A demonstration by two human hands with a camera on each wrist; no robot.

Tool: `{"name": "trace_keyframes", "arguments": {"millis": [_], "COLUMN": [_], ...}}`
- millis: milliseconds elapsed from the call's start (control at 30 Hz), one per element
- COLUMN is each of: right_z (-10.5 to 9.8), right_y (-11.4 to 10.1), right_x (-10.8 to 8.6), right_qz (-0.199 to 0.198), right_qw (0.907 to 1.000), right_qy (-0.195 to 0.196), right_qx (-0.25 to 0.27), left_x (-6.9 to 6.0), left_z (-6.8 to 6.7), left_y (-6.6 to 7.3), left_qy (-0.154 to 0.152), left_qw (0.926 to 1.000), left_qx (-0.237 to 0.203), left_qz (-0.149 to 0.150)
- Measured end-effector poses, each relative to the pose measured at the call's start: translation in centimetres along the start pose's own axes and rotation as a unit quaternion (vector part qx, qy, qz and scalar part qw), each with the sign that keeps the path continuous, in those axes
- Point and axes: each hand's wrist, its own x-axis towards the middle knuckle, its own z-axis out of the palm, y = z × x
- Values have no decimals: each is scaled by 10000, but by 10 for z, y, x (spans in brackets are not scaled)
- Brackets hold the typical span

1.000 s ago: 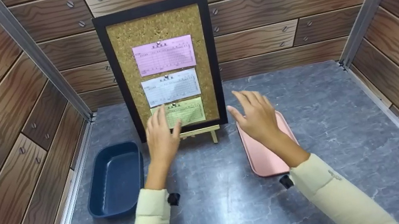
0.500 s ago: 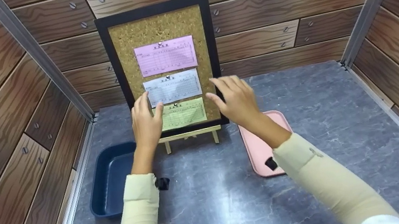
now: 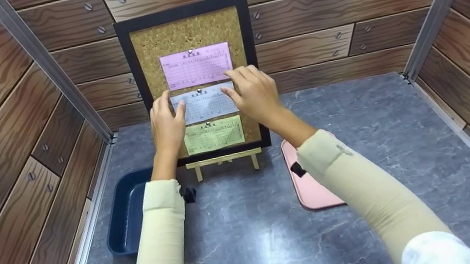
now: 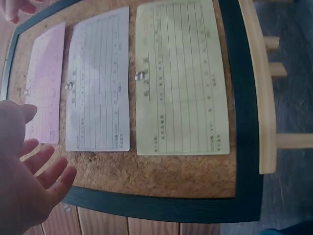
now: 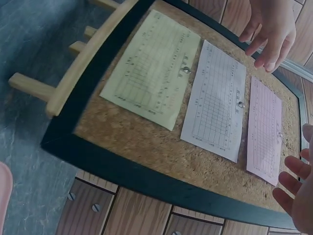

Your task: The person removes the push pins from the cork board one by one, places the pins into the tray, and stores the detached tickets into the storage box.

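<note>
Right hand [image 3: 257, 94] and left hand [image 3: 167, 124] have both drifted higher since a second ago, fingers loosely spread near the pale-blue slip [image 3: 207, 105], which runs longways across the framed corkboard [image 3: 185, 32], portrait on its easel [image 3: 224, 158].

Both arms [image 3: 164, 167] stretch forward, the left in a pale cream fabric sleeve [image 3: 160, 236] running almost straight ahead, the right in a matching cream fabric sleeve [image 3: 372, 190] angled inward (quite a slant, from where I'm standing). Beyond the cuffs [image 3: 160, 194], the bare left hand [image 3: 167, 123] and bare right hand [image 3: 256, 94] are held apart, thumbs [image 3: 180, 110] toward each other, fingers [image 3: 249, 74] loosely bent.
</note>
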Motion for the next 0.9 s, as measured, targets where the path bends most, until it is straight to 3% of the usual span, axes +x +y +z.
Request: {"name": "trace_keyframes", "arguments": {"millis": [133, 267, 600, 900], "right_z": [5, 10, 28, 48], "right_y": [-3, -6, -10, -13], "right_x": [14, 30, 64, 84], "right_qz": [13, -10, -132, 419], "right_qw": [10000, 9999, 9997, 9990], "right_qy": [-41, -88, 60, -110], "right_qx": [-35, -122, -200, 122], "left_x": [13, 23, 42, 50], "left_z": [0, 0, 1, 5], "left_y": [0, 2, 12, 16], "left_qy": [50, 136, 317, 689], "left_qw": [9999, 9999, 9995, 9955], "left_qx": [142, 7, -51, -629], "left_qz": [57, -3, 1, -175]}}
